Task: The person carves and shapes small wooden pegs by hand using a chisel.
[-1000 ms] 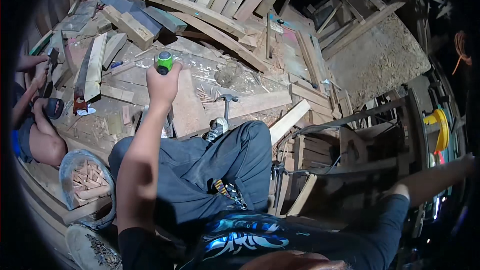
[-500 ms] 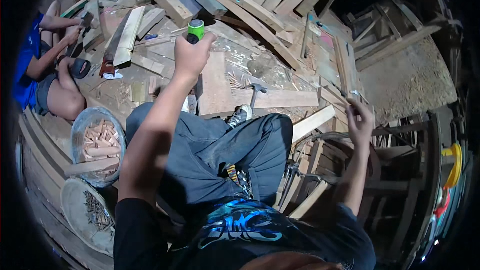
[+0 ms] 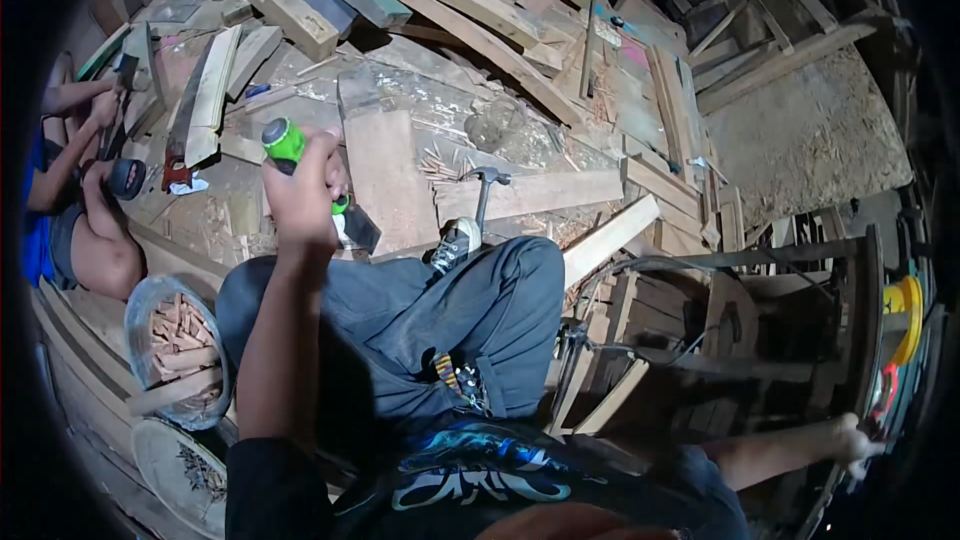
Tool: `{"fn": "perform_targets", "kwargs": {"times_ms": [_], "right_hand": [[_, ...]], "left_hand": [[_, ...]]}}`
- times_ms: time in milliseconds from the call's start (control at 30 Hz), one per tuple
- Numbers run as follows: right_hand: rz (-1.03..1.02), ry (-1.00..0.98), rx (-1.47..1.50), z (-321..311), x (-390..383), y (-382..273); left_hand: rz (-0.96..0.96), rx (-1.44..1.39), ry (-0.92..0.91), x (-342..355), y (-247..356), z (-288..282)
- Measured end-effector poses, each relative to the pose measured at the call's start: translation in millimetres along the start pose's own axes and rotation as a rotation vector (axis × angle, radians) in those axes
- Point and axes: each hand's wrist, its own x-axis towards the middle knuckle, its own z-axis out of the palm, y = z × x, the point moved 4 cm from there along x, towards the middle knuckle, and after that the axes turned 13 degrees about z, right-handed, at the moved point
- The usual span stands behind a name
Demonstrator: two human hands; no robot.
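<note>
Right now, the left hand [image 3: 302, 192] is holding what looks like a green-handled chisel [image 3: 284, 139]. Its grip is wrapping tight around the handle, and the dark, wide blade [image 3: 362, 231] is pointing down near the close end of a flat board [image 3: 388, 155] on the wooden floor [image 3: 315, 92]. The right hand [image 3: 852, 443] is hanging far out by the right side; it is looking blurry, so I cannot tell if it is holding anything. A claw hammer [image 3: 484, 198] is lying just right of the flat board. The step in hand seems to be keeping the chisel up while the other arm is stretching sideways. The next move is probably calling for a firm hold, with the blade staying clear of the legs [image 3: 400, 305].
</note>
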Motion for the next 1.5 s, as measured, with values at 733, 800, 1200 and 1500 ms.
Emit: {"fn": "perform_targets", "kwargs": {"times_ms": [733,800,1200,1500], "right_hand": [[0.349,0.062,0.65,-6.6,-11.8,9.1],[0.332,0.026,0.59,-4.4,-14.8,10.8],[0.163,0.225,0.561,-1.2,-48.5,-40.1],[0.032,0.065,0.279,-12.9,63.0,-40.9]], "left_hand": [[0.047,0.059,-0.066,-6.2,-3.9,-4.5],[0.062,0.086,-0.062,-6.0,-1.6,-0.5],[0.029,0.174,-0.086,-9.5,-5.4,-0.7],[0.066,0.168,-0.085,-6.6,-2.3,-8.1]]}}
